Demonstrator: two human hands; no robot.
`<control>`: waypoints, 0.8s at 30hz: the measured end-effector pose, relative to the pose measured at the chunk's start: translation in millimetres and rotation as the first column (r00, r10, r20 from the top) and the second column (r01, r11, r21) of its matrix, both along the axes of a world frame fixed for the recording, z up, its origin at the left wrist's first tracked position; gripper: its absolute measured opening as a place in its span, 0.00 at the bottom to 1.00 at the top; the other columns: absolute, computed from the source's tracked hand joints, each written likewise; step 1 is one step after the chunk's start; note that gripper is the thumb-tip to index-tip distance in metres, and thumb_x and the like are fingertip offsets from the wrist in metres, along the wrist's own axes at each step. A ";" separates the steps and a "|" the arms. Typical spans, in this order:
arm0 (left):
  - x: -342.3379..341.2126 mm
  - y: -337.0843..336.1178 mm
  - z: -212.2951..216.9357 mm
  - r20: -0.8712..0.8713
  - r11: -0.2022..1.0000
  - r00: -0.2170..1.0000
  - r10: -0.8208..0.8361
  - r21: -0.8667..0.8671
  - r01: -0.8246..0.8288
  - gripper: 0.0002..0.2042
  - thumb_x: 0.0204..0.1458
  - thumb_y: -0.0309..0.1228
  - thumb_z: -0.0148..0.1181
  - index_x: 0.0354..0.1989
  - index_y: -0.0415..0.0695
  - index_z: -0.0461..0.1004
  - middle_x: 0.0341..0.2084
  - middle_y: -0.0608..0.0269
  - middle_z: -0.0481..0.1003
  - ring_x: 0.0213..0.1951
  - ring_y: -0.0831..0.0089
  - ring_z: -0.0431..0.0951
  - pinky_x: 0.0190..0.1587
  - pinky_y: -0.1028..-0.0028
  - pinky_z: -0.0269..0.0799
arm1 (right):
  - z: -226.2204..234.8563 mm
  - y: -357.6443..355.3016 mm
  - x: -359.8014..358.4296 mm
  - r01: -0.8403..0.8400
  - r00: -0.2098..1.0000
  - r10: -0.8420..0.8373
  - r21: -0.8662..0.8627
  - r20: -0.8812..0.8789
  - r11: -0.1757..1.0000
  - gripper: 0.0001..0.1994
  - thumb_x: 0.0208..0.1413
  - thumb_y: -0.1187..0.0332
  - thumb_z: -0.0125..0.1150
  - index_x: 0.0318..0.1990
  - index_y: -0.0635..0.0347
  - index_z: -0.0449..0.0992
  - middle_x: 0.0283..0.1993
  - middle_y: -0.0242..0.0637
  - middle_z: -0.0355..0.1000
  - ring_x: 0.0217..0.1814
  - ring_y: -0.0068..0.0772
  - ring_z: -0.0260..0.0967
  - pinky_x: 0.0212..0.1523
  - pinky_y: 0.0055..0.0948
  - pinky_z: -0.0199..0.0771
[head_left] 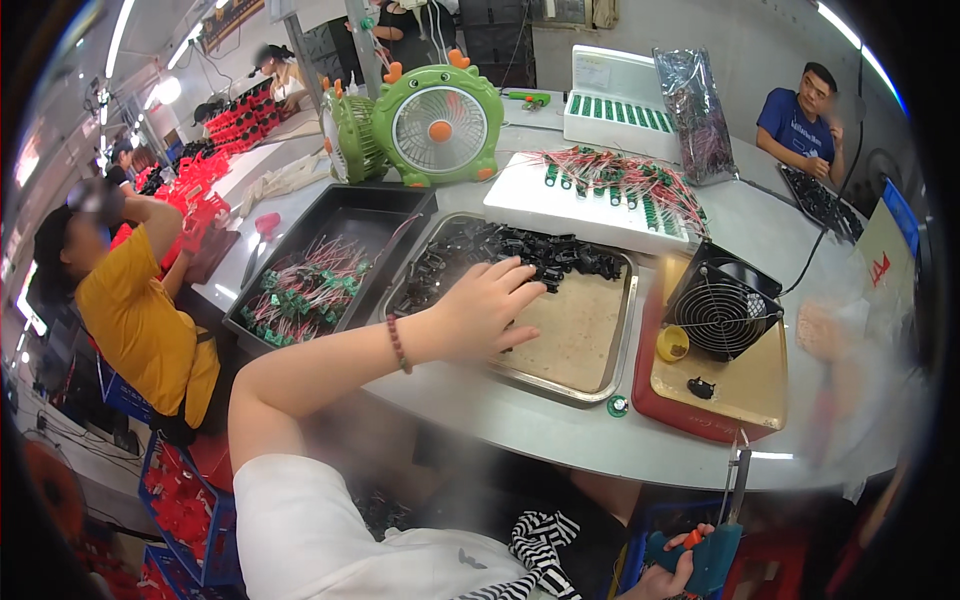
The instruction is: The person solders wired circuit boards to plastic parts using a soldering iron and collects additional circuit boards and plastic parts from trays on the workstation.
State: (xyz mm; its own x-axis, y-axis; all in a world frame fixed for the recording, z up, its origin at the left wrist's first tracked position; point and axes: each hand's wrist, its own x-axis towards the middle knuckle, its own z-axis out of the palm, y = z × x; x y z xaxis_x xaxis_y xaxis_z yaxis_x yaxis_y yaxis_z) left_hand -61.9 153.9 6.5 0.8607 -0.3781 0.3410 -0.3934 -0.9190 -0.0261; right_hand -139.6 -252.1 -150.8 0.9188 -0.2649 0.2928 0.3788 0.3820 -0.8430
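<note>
My left hand (490, 310) reaches over a metal tray (575, 350), its fingers spread above the near edge of a heap of small black plastic parts (560, 258); nothing shows between them. Low at the right, my right hand (664, 578) is closed round the handle of a teal soldering gun (716, 556) with an orange trigger, its metal tip pointing up at the table edge. One black part (701, 387) sits on a red box with a tan top (660, 395), beside a yellow cup (673, 344). A small round green circuit board (618, 405) lies next to the tray.
A black fan (722, 310) stands on the red box. Left of the tray, a black bin (375, 205) holds green boards with red wires. Behind are a white foam block (590, 215) with wired boards and a green fan (440, 125). Co-workers sit left and far right.
</note>
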 end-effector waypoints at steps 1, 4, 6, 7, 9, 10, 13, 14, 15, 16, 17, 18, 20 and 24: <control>6.6 3.5 -6.3 0.005 0.998 0.999 0.051 0.025 -0.051 0.24 0.50 0.42 0.56 0.52 0.42 0.64 0.53 0.47 0.63 0.56 0.51 0.61 0.55 0.59 0.59 | 1.2 0.3 -0.9 -0.003 1.000 0.003 -0.001 0.009 1.000 0.23 0.47 0.70 0.50 0.53 0.70 0.63 0.50 0.46 0.65 0.37 0.28 0.63 0.33 0.22 0.65; 28.6 17.7 -28.4 -0.097 0.989 0.985 0.144 0.033 -0.142 0.31 0.53 0.50 0.50 0.61 0.44 0.56 0.61 0.41 0.52 0.63 0.40 0.48 0.60 0.48 0.48 | 0.4 -0.6 0.5 -0.009 1.000 0.009 0.008 0.015 1.000 0.23 0.47 0.71 0.50 0.53 0.70 0.63 0.50 0.46 0.65 0.38 0.29 0.63 0.33 0.23 0.65; 36.6 26.9 -40.6 -0.194 0.966 0.947 0.257 0.058 -0.250 0.32 0.52 0.52 0.49 0.62 0.47 0.54 0.63 0.41 0.49 0.64 0.40 0.44 0.61 0.42 0.42 | -0.2 0.8 1.7 -0.015 1.000 0.014 0.017 0.023 1.000 0.23 0.47 0.71 0.50 0.53 0.70 0.63 0.51 0.46 0.65 0.39 0.29 0.63 0.34 0.23 0.65; 35.0 28.3 -43.2 -0.203 0.970 0.949 0.242 0.059 -0.235 0.33 0.52 0.52 0.48 0.63 0.48 0.54 0.64 0.42 0.47 0.65 0.39 0.40 0.61 0.39 0.37 | -0.3 1.9 2.7 -0.019 0.999 0.019 0.022 0.028 1.000 0.23 0.47 0.71 0.50 0.53 0.70 0.63 0.51 0.46 0.65 0.39 0.30 0.63 0.34 0.23 0.66; 32.5 23.1 -45.4 -0.190 0.972 0.953 0.235 0.068 -0.226 0.33 0.52 0.53 0.48 0.62 0.46 0.54 0.63 0.41 0.47 0.65 0.39 0.41 0.61 0.39 0.37 | -0.2 2.5 2.9 -0.021 0.999 0.020 0.024 0.033 0.999 0.23 0.47 0.72 0.50 0.53 0.70 0.63 0.51 0.46 0.65 0.40 0.30 0.63 0.34 0.23 0.66; 31.8 21.3 -45.4 -0.176 0.971 0.956 0.236 0.077 -0.225 0.33 0.53 0.53 0.48 0.62 0.44 0.55 0.63 0.40 0.48 0.65 0.38 0.41 0.61 0.39 0.37 | -0.1 3.2 3.4 -0.024 0.999 0.023 0.025 0.035 0.999 0.23 0.47 0.72 0.50 0.53 0.70 0.64 0.51 0.46 0.65 0.40 0.30 0.63 0.34 0.23 0.66; 31.0 19.1 -46.9 -0.167 0.974 0.960 0.226 0.035 -0.223 0.31 0.53 0.51 0.49 0.61 0.45 0.57 0.62 0.42 0.51 0.65 0.41 0.42 0.61 0.39 0.37 | 3.3 4.8 3.6 -0.043 0.998 0.042 0.027 0.044 0.999 0.23 0.47 0.72 0.50 0.53 0.70 0.64 0.51 0.46 0.65 0.41 0.31 0.63 0.35 0.24 0.66; 30.8 18.7 -47.5 -0.158 0.974 0.961 0.228 0.028 -0.227 0.31 0.53 0.50 0.49 0.60 0.45 0.57 0.62 0.43 0.52 0.65 0.42 0.43 0.61 0.40 0.37 | 4.4 5.5 3.5 -0.050 0.998 0.049 0.028 0.047 0.998 0.23 0.47 0.72 0.50 0.53 0.70 0.64 0.51 0.46 0.66 0.42 0.31 0.63 0.35 0.24 0.66; 31.3 18.8 -48.5 -0.159 0.974 0.961 0.228 0.028 -0.227 0.31 0.53 0.50 0.49 0.60 0.45 0.57 0.62 0.43 0.52 0.65 0.42 0.43 0.61 0.40 0.37 | 5.6 5.9 3.4 -0.057 0.997 0.055 0.028 0.050 0.998 0.23 0.47 0.73 0.50 0.53 0.70 0.64 0.51 0.46 0.66 0.42 0.31 0.63 0.35 0.24 0.66; 32.4 19.1 -50.1 -0.148 0.972 0.961 0.233 0.022 -0.232 0.30 0.52 0.50 0.49 0.61 0.47 0.57 0.62 0.44 0.52 0.65 0.42 0.43 0.61 0.40 0.36 | 6.8 6.2 3.3 -0.063 0.997 0.061 0.028 0.054 0.998 0.23 0.47 0.73 0.50 0.53 0.70 0.64 0.51 0.46 0.66 0.42 0.31 0.63 0.36 0.24 0.67; 33.6 18.5 -51.4 -0.138 0.972 0.962 0.236 0.016 -0.236 0.30 0.52 0.51 0.49 0.61 0.49 0.57 0.63 0.45 0.51 0.65 0.42 0.44 0.61 0.41 0.36 | 7.8 6.2 2.9 -0.067 0.996 0.065 0.028 0.057 0.997 0.23 0.47 0.73 0.50 0.53 0.70 0.64 0.51 0.46 0.66 0.43 0.32 0.63 0.36 0.24 0.67; 33.5 18.1 -51.7 -0.138 0.973 0.963 0.232 0.015 -0.232 0.30 0.52 0.51 0.49 0.61 0.49 0.57 0.63 0.45 0.51 0.65 0.42 0.44 0.61 0.41 0.36 | 8.9 6.0 2.5 -0.070 0.996 0.068 0.027 0.061 0.997 0.22 0.47 0.73 0.50 0.53 0.70 0.64 0.51 0.46 0.66 0.43 0.32 0.63 0.36 0.24 0.67; 31.9 18.6 -50.9 -0.132 0.969 0.960 0.245 0.014 -0.246 0.30 0.51 0.50 0.50 0.61 0.49 0.58 0.62 0.45 0.52 0.65 0.42 0.44 0.62 0.41 0.36 | 11.3 5.2 1.7 -0.073 0.995 0.071 0.024 0.070 0.997 0.22 0.47 0.74 0.50 0.53 0.70 0.64 0.51 0.46 0.66 0.44 0.32 0.64 0.36 0.24 0.67; 30.2 15.3 -45.0 -0.166 0.967 0.954 0.251 0.013 -0.253 0.30 0.51 0.47 0.52 0.60 0.46 0.58 0.62 0.45 0.53 0.65 0.43 0.44 0.63 0.42 0.35 | 16.2 3.4 0.8 -0.078 0.993 0.076 0.017 0.092 0.997 0.22 0.47 0.74 0.50 0.53 0.70 0.64 0.51 0.46 0.66 0.45 0.33 0.64 0.37 0.25 0.68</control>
